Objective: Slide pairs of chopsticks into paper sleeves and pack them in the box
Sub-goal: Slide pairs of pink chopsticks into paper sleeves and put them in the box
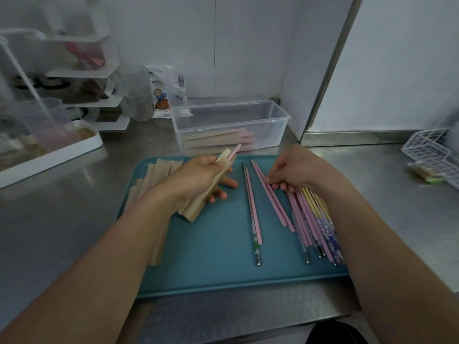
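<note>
**Left hand holding a sleeved chopstick, right hand touching the loose pink pair**

A person is working over a teal tray that is sitting on a steel counter. The left hand is gripping a tan paper sleeve between thumb and fingers, tilting it up and away — a pink chopstick is sticking out of the sleeve's far end. Whether a second stick is sitting inside that sleeve cannot be told.

The right hand is hovering low over the tray with its fingers curled narrow, the fingertips pressing on a pair of pink chopsticks that is lying diagonally on the tray. It is not closed around them.

Between the two hands, another pair is lying nearly straight along the tray — one pink stick beside one patterned stick with a metal end. To the right, under the right wrist, a heap of loose chopsticks in pink, yellow and blue print is lying on the tray.

Spare paper sleeves are lying in a stack on the tray's left side, partly hidden by the left forearm.

Beyond the tray, a clear plastic box is standing on the counter, open on top, with several sleeved pairs lying flat inside it, pink ends pointing right.
</note>
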